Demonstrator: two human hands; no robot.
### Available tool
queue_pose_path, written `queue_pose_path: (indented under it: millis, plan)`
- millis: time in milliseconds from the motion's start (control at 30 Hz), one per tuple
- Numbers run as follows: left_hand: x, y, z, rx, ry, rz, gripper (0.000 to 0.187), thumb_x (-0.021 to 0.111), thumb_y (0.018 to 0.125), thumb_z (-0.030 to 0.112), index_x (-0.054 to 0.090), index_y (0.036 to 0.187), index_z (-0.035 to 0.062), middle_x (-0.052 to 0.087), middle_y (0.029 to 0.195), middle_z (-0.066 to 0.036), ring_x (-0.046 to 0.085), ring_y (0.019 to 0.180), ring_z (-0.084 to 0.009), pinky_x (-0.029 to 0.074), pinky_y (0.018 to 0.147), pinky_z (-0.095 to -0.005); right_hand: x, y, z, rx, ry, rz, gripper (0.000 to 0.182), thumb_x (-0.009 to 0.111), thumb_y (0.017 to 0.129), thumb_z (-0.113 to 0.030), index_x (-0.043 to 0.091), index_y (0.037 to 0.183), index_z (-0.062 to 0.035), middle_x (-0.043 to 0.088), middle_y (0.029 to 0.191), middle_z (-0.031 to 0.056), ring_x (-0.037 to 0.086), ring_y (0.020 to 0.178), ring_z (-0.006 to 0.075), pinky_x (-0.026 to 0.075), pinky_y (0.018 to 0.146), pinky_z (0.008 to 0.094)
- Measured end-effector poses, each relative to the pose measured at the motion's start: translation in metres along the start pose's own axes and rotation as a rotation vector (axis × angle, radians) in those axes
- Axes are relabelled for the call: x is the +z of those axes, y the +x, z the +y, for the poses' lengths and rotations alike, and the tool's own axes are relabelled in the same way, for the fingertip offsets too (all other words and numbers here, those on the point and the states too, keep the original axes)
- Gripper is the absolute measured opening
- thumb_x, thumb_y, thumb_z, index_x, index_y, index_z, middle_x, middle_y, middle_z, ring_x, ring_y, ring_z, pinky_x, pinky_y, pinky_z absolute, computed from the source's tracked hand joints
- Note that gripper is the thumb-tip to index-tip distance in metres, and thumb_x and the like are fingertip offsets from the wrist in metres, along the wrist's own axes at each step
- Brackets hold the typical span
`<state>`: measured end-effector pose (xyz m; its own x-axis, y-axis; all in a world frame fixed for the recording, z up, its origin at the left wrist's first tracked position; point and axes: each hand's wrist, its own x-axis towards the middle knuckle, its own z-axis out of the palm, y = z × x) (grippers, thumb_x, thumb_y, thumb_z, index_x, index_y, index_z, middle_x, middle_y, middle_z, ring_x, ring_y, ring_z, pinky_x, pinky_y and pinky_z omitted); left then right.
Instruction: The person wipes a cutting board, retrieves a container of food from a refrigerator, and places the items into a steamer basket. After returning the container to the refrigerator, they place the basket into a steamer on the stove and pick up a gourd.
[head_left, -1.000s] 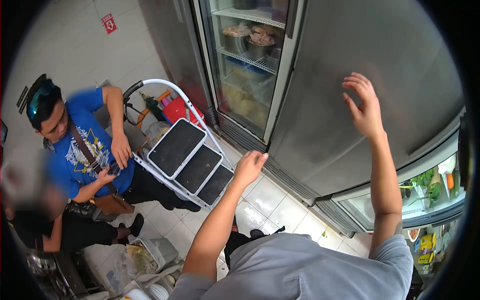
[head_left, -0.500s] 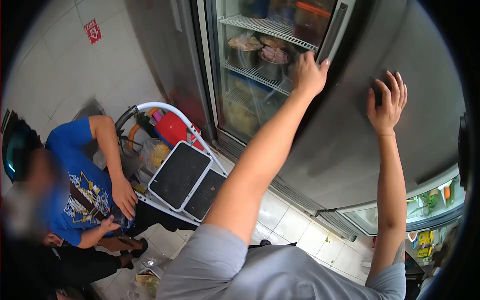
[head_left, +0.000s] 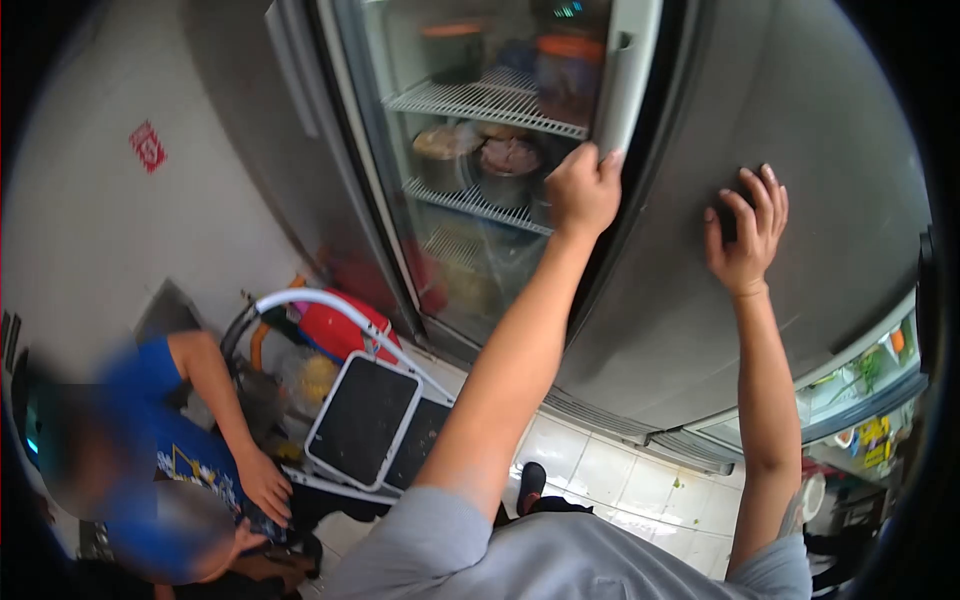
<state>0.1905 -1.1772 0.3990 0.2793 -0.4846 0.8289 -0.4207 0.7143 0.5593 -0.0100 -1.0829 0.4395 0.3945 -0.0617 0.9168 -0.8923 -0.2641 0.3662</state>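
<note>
A glass-door refrigerator (head_left: 480,255) stands in front of me, with a long pale door handle (head_left: 622,85) on its right side. My left hand (head_left: 585,192) is closed at the lower part of this handle, fingers curled and thumb up. Behind the glass, wire shelves (head_left: 490,100) carry metal pots (head_left: 508,170) filled with pale food, and an orange-lidded container (head_left: 570,75). My right hand (head_left: 748,232) rests with fingers spread on the grey metal panel (head_left: 830,130) to the right of the door.
At the left a person in a blue shirt (head_left: 205,455) holds a dark object, too blurred to name. Between us stands a folding step stool (head_left: 365,420), with a red item (head_left: 340,325) and bags behind it. A lit display case (head_left: 860,380) with vegetables is at the lower right.
My view has shifted, so the fridge sits further left and lower. My left hand has tightened from loosely curled fingers to a closed grip at the handle. My right hand stays on the panel.
</note>
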Motion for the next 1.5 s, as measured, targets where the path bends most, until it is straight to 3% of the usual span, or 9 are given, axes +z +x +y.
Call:
queue_pose_path:
  millis: [100, 200, 333, 433, 500, 667, 800, 1167, 1500]
  plan:
    - [-0.041, -0.016, 0.000, 0.014, -0.057, -0.006, 0.040, 0.063, 0.089, 0.028, 0.046, 0.066, 0.0010, 0.052, 0.059, -0.014, 0.047, 0.051, -0.0250, 0.038, 0.049, -0.0356, 0.004, -0.053, -0.026, -0.046, 0.539, 0.029, 0.021, 0.062, 0.064, -0.002, 0.062, 0.085, -0.0049, 0.060, 0.099, 0.0171, 0.058, 0.096, 0.0343, 0.040, 0.093, 0.0533]
    - [-0.089, -0.026, 0.014, -0.057, -0.179, -0.020, 0.037, 0.061, 0.091, 0.027, 0.050, 0.067, 0.0010, 0.048, 0.055, -0.003, 0.043, 0.053, -0.0097, 0.038, 0.049, -0.0316, 0.013, -0.124, -0.115, 0.331, 0.910, -0.177, 0.016, 0.060, 0.069, -0.001, 0.063, 0.085, -0.0040, 0.063, 0.090, 0.0127, 0.060, 0.092, 0.0312, 0.048, 0.083, 0.0428]
    - [-0.135, -0.024, 0.047, -0.049, -0.002, -0.041, 0.030, 0.060, 0.091, 0.026, 0.049, 0.097, -0.0012, 0.055, 0.083, -0.004, 0.050, 0.077, -0.0109, 0.044, 0.071, -0.0270, 0.101, -0.206, -0.202, 1.119, 1.096, -0.596, 0.015, 0.059, 0.089, -0.014, 0.063, 0.097, -0.0023, 0.063, 0.099, 0.0136, 0.061, 0.090, 0.0297, 0.048, 0.081, 0.0345]
    - [-0.144, -0.013, 0.065, -0.081, 0.049, 0.120, 0.043, 0.063, 0.090, 0.027, 0.043, 0.113, -0.0027, 0.053, 0.099, -0.008, 0.050, 0.091, -0.0127, 0.042, 0.084, -0.0267, 0.194, -0.217, -0.235, 1.330, 1.064, -0.567, 0.025, 0.056, 0.089, -0.016, 0.063, 0.107, 0.0002, 0.067, 0.092, 0.0146, 0.063, 0.087, 0.0230, 0.048, 0.078, 0.0320]
    - [-0.155, -0.011, 0.065, -0.096, 0.015, 0.224, 0.049, 0.068, 0.088, 0.027, 0.043, 0.118, -0.0025, 0.053, 0.104, -0.008, 0.051, 0.095, -0.0136, 0.042, 0.087, -0.0273, 0.263, -0.220, -0.251, 1.487, 1.083, -0.568, 0.027, 0.056, 0.087, -0.017, 0.063, 0.106, 0.0000, 0.066, 0.101, 0.0199, 0.063, 0.096, 0.0347, 0.048, 0.083, 0.0397]
    - [-0.188, -0.020, 0.053, -0.027, 0.068, 0.330, 0.076, 0.065, 0.085, 0.049, 0.038, 0.129, -0.0064, 0.052, 0.112, -0.011, 0.053, 0.100, -0.0172, 0.041, 0.090, -0.0294, 0.417, -0.238, -0.273, 1.882, 0.835, -0.625, 0.028, 0.058, 0.083, -0.017, 0.063, 0.107, -0.0026, 0.066, 0.101, 0.0192, 0.063, 0.097, 0.0347, 0.049, 0.085, 0.0403]
    - [-0.216, -0.033, 0.044, -0.026, 0.208, 0.355, 0.087, 0.060, 0.084, 0.060, 0.032, 0.132, -0.0075, 0.050, 0.116, -0.012, 0.051, 0.104, -0.0170, 0.041, 0.091, -0.0287, 0.471, -0.243, -0.260, 2.150, 1.159, -0.517, 0.030, 0.060, 0.080, -0.014, 0.062, 0.109, -0.0045, 0.066, 0.104, 0.0167, 0.062, 0.099, 0.0326, 0.049, 0.086, 0.0415]
    - [-0.254, -0.062, 0.036, -0.022, 0.202, 0.334, 0.060, 0.052, 0.091, 0.058, 0.053, 0.107, 0.0004, 0.060, 0.088, -0.003, 0.054, 0.082, -0.0097, 0.042, 0.077, -0.0222, 0.450, -0.286, -0.259, 2.308, 1.951, -0.259, 0.051, 0.067, 0.072, -0.001, 0.054, 0.121, -0.0089, 0.061, 0.117, 0.0095, 0.060, 0.106, 0.0271, 0.049, 0.094, 0.0460]
    - [-0.239, -0.044, 0.031, -0.009, 0.042, 0.342, 0.075, 0.062, 0.087, 0.052, 0.039, 0.130, -0.0047, 0.053, 0.122, -0.013, 0.053, 0.108, -0.0177, 0.043, 0.096, -0.0328, 0.304, -0.211, -0.291, 2.388, 2.095, -0.150, 0.046, 0.058, 0.084, 0.000, 0.046, 0.128, -0.0006, 0.058, 0.123, 0.0153, 0.058, 0.112, 0.0317, 0.048, 0.099, 0.0461]
